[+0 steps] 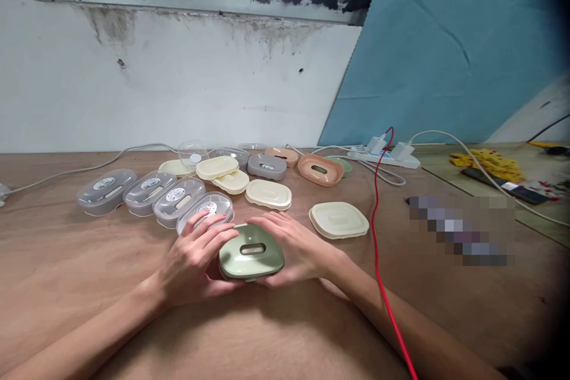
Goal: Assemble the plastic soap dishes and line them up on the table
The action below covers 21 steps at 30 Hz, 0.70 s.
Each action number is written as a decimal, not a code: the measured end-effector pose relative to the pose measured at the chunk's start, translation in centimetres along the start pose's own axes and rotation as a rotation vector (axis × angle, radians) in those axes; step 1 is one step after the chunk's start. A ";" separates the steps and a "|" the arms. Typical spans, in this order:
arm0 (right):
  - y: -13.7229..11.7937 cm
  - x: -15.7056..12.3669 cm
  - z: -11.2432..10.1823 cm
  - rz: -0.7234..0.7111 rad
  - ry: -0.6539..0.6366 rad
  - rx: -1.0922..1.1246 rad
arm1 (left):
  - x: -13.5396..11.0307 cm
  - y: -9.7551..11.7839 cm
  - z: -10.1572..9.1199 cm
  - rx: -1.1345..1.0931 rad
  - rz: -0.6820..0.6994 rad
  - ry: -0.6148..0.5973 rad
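Note:
Between my two hands is a green soap box (252,261) with an oval slot in its top. My left hand (196,258) wraps its left side, fingers on the upper edge and thumb at the front. Around its right side curls my right hand (298,246), thumb at the front edge. Just beyond my left fingers lies a grey soap box with a clear cover and round sticker (218,200). Similar grey boxes (107,190) line up to the left. A cream oval insert (268,194) lies behind the green box, and another cream piece (339,219) lies right of it.
Behind are stacked cream pieces (217,167), a grey piece (267,166), an orange tray (319,170) and a clear cover (192,154). A red cable (378,249) runs down the table's right side from a power strip (392,158). A blurred object (458,231) lies far right.

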State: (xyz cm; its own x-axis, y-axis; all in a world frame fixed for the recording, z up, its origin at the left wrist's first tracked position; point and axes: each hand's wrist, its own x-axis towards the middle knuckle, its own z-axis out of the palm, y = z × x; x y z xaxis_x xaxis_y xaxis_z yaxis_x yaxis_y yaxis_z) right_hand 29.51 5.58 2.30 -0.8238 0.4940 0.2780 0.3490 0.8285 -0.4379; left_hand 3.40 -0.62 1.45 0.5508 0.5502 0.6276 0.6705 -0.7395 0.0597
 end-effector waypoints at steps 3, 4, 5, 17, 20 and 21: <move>-0.1 0.0 -0.3 -0.003 -0.015 -0.030 | 0.0 0.0 0.0 0.008 -0.006 -0.007; -0.2 0.0 -0.4 0.000 -0.015 -0.047 | -0.1 0.0 0.0 0.012 -0.003 -0.005; -0.3 0.0 -0.4 0.003 -0.014 -0.059 | -0.1 0.0 0.0 0.016 -0.001 0.001; 0.1 0.0 0.1 0.026 -0.023 -0.054 | 0.0 0.1 0.2 -0.012 -0.059 -0.069; 0.3 0.1 0.5 0.023 -0.028 -0.104 | 0.0 0.2 0.1 -0.006 -0.051 -0.073; 0.4 0.1 0.6 0.025 -0.030 -0.116 | 0.0 0.2 0.1 -0.006 -0.049 -0.076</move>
State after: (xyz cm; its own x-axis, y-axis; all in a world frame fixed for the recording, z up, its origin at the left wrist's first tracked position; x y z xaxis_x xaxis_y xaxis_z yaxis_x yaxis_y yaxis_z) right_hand 29.24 5.77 1.64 -0.8267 0.5082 0.2415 0.4175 0.8418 -0.3422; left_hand 3.52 -0.74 1.39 0.5537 0.6131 0.5635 0.6945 -0.7134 0.0938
